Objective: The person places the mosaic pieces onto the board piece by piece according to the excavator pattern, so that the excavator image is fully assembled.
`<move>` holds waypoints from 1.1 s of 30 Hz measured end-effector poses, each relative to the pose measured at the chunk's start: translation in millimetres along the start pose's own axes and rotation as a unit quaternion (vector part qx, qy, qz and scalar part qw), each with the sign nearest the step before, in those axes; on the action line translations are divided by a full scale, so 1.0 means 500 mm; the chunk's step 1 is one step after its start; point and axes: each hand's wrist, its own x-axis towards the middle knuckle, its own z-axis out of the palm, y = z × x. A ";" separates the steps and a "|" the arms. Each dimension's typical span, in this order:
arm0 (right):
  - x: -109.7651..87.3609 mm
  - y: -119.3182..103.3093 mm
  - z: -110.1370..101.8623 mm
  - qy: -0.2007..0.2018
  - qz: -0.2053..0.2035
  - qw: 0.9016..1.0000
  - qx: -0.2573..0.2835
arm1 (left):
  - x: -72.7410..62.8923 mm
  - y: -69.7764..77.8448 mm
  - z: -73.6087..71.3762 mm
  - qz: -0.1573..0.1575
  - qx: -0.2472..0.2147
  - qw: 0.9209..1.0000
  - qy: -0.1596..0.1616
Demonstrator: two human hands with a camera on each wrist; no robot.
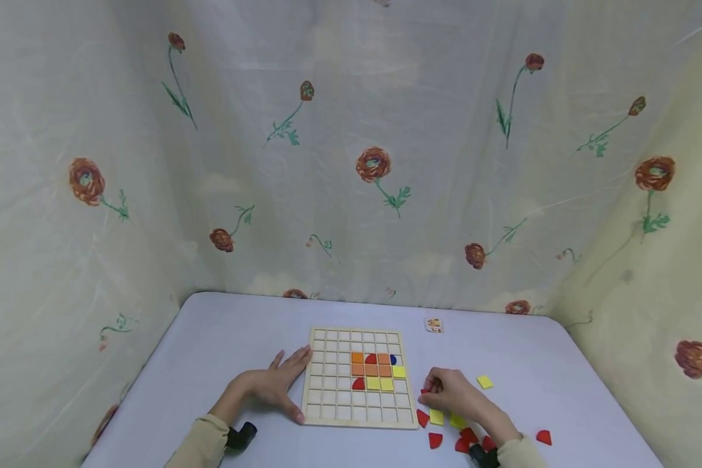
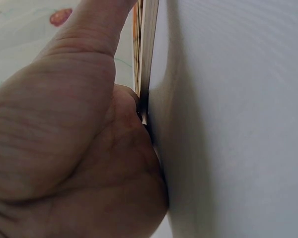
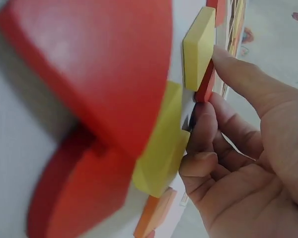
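Note:
A wooden grid board [image 1: 333, 394] lies on the table, with orange, red, yellow and blue pieces in several of its cells. My left hand [image 1: 275, 385] has its fingers spread, and fingertips and thumb touch the board's left edge. In the left wrist view the palm [image 2: 79, 139] stands beside that edge. Just right of the board, my right hand [image 1: 453, 393] pinches a red piece [image 3: 206, 82] between thumb and fingers; its full shape is hidden. Beside it lie a yellow square [image 3: 198, 49] and red quarter-circle pieces [image 1: 435, 441].
More red and yellow pieces lie under the right wrist. A yellow square [image 1: 485, 382] and a red piece [image 1: 544, 437] sit farther right. Behind the board is a small printed card [image 1: 434, 325]. A flowered curtain [image 1: 327, 214] surrounds the white table [image 1: 240, 331].

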 end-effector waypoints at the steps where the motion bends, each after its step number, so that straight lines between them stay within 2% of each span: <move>1: 0.000 0.000 -0.002 0.000 -0.004 1.000 -0.002 | 0.000 -0.001 0.000 0.002 -0.001 1.000 0.000; 7: -0.004 -0.004 -0.018 -0.007 -0.031 0.999 -0.008 | -0.001 -0.003 0.001 0.007 -0.001 1.000 0.001; 13: -0.002 -0.002 -0.011 -0.026 -0.040 0.999 0.002 | 0.000 -0.006 0.002 0.002 0.007 1.000 0.002; 22: 0.008 -0.027 -0.001 0.005 -0.026 1.000 -0.003 | -0.002 -0.005 -0.002 0.005 0.003 1.000 0.004; 25: 0.014 -0.045 0.002 0.012 -0.049 0.999 0.006 | -0.002 -0.006 -0.001 0.006 0.001 1.000 0.006; 29: 0.026 -0.062 0.011 -0.001 -0.097 0.995 0.005 | 0.000 -0.004 0.001 0.005 -0.002 1.000 0.006; 33: 0.040 -0.063 0.021 -0.020 -0.112 0.993 0.007 | 0.001 -0.001 0.001 0.001 0.000 1.000 0.003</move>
